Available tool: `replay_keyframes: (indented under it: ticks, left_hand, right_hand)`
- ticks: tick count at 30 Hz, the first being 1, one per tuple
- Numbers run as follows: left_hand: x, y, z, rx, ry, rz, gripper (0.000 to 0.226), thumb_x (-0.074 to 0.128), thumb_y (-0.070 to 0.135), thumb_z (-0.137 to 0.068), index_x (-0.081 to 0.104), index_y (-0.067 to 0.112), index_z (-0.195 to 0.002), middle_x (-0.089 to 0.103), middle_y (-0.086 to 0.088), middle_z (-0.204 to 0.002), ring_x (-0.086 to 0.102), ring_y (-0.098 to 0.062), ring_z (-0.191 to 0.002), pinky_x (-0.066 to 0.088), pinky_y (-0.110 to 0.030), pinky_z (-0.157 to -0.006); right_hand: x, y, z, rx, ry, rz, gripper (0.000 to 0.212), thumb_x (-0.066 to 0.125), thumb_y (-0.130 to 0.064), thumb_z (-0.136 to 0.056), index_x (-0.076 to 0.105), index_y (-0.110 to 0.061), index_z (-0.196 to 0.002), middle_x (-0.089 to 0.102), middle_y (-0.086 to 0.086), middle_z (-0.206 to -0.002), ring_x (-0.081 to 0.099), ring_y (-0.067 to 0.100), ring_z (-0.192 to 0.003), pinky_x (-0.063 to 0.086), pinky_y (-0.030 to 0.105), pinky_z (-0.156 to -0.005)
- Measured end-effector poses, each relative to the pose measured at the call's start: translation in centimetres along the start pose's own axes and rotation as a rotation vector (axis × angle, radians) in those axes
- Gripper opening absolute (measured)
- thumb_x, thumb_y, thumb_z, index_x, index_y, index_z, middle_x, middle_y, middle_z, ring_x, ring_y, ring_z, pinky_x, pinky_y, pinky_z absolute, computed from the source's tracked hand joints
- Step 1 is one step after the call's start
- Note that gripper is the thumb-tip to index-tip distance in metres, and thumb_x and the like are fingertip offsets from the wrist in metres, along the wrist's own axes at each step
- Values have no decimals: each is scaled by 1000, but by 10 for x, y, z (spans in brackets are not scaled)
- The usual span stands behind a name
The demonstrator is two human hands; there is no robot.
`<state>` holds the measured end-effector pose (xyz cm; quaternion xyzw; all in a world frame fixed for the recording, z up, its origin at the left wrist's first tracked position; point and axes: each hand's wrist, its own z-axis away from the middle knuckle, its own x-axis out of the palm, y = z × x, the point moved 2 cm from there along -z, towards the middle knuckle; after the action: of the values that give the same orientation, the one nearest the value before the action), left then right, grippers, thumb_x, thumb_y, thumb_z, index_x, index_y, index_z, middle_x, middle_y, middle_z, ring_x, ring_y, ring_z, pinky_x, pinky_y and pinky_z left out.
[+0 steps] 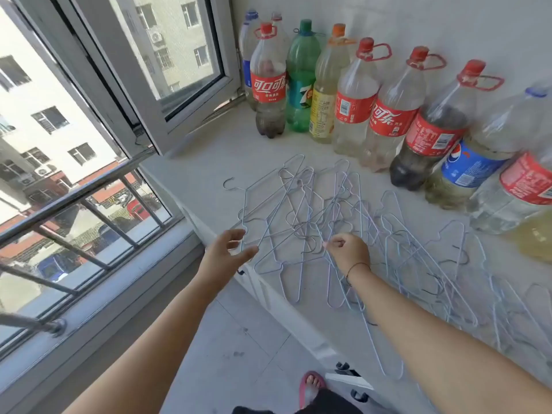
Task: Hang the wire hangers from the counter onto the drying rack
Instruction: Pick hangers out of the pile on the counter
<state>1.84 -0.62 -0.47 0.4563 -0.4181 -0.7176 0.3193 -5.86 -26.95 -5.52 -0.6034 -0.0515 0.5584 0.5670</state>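
On the counter (209, 162), behind Pepsi, 7up bottles (300, 82), left fingers (239, 234) spread empty, right fingers (333, 243) pinch wire hangers (313, 210).

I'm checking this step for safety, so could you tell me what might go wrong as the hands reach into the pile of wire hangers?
1. The wire hangers lie interlocked, hooks through frames, so lifting the one the right hand pinches may drag several along.
2. Dragged hangers could slide off the counter edge, where some already overhang.
3. A hard tug might sweep hangers into the plastic bottles standing close behind. The left hand is open, steadying nothing yet.
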Motion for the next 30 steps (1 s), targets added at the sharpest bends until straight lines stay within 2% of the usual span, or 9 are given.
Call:
replay_keyframes:
  ticks: [4,7,11,15,19,22,25,27,30]
  left_hand:
    - [14,-1,-16,-50,-11,3,43,74,31,-78,59,23,-117,60,10,-118,55,-9,-110,43,-14,-75]
    - [22,-4,-33,-58,-31,-1,44,75,30,-78,59,21,-117,60,10,-118,55,-9,-110,40,-21,-87]
    - [28,-7,-56,-84,-64,-23,42,74,32,-78,59,22,-116,60,11,-116,55,-8,-109,38,-21,-85]
    - [27,-11,-79,-107,-80,-52,38,72,33,-80,59,22,-114,60,9,-114,55,-10,-107,41,-26,-87]
    - [16,-14,-109,-129,-7,-77,37,68,29,-84,59,14,-116,63,-2,-112,58,-17,-104,42,-28,-81]
    - [8,-16,-132,-187,50,-70,41,66,26,-85,57,8,-122,61,-10,-117,58,-23,-106,43,-31,-89]
    - [4,-20,-155,-257,57,-51,50,65,27,-86,51,8,-130,58,-12,-127,55,-26,-115,41,-32,-96]
    - [4,-21,-165,-303,35,-35,54,63,28,-88,46,7,-135,55,-10,-132,52,-25,-119,37,-27,-91]
    - [7,-23,-179,-351,14,49,56,63,26,-88,46,2,-135,54,-12,-132,52,-29,-120,39,-29,-91]
  right_hand:
    - [10,-1,-13,36,-2,162,16,65,-29,-77,69,-17,-87,68,0,-90,62,22,-87,43,26,-69]
    - [20,-1,-23,38,40,249,18,65,-30,-77,70,-19,-91,67,1,-94,60,24,-94,47,30,-77]
    - [27,-5,-29,87,62,318,12,63,-26,-78,71,-21,-86,69,3,-92,62,27,-92,49,33,-80]
    - [26,-9,-26,125,128,78,9,61,-19,-80,69,-14,-82,64,0,-76,61,24,-78,43,27,-65]
    - [22,-22,-22,110,176,-197,7,63,-17,-83,64,-11,-80,60,0,-73,55,18,-71,36,23,-63]
    - [24,-31,-22,89,214,-315,7,65,-14,-82,62,-11,-76,58,-3,-67,54,18,-69,37,22,-59]
    - [28,-33,-25,90,231,-392,9,65,-14,-83,62,-9,-76,60,1,-66,54,18,-66,39,20,-59]
    - [29,-33,-27,91,230,-422,11,64,-15,-83,64,-6,-77,62,5,-69,55,18,-66,41,23,-60]
    - [30,-31,-28,98,225,-469,13,63,-16,-84,68,-3,-86,65,6,-74,59,19,-72,43,25,-67]
